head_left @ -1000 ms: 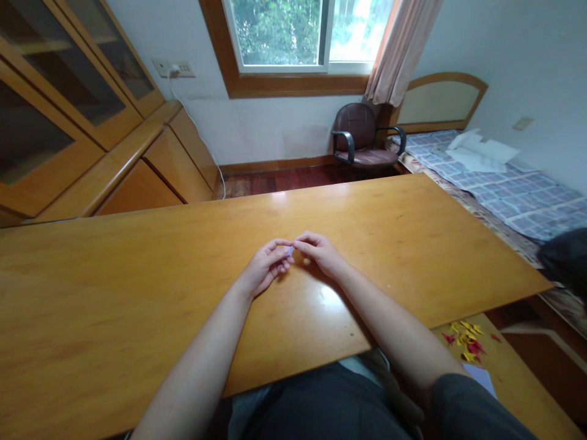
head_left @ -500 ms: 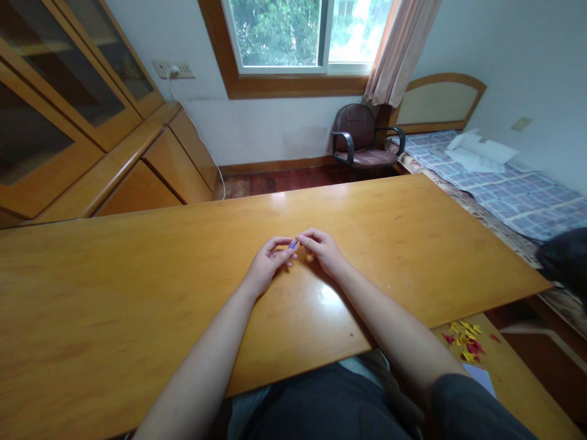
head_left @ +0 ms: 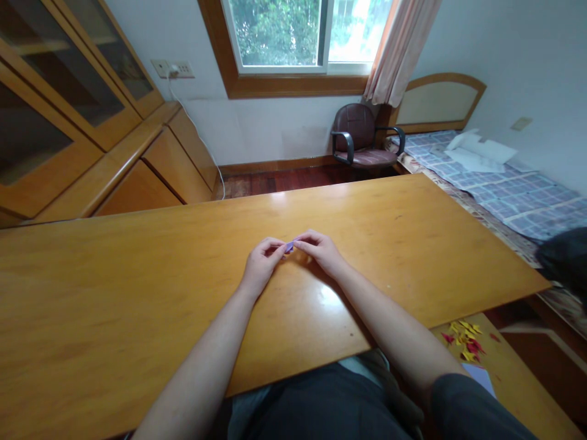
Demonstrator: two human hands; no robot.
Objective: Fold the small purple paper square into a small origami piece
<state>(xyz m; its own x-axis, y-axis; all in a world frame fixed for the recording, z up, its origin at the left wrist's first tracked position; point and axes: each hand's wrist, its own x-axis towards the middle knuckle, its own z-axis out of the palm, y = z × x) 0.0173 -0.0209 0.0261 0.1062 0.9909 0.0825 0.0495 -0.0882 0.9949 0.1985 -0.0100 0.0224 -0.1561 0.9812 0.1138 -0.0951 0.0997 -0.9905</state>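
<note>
Open counter (head_left: 151,305) spreads left of the left hand (head_left: 262,263) and beyond the right hand (head_left: 318,249); the right forearm (head_left: 389,321) bars the left's straight path to the yellow and red pieces (head_left: 468,335).

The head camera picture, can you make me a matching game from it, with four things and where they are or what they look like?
Things:
1. Small purple piece
2. Chair
3. Curtain
4. Little yellow and red pieces

Places and looks:
A. Pink, hanging at the side of the window
B. On the lower wooden surface, near the right arm
C. Pinched by the fingers of the left hand and the right hand
D. Maroon, with black armrests

Right pairs: 1-C, 2-D, 3-A, 4-B
</note>
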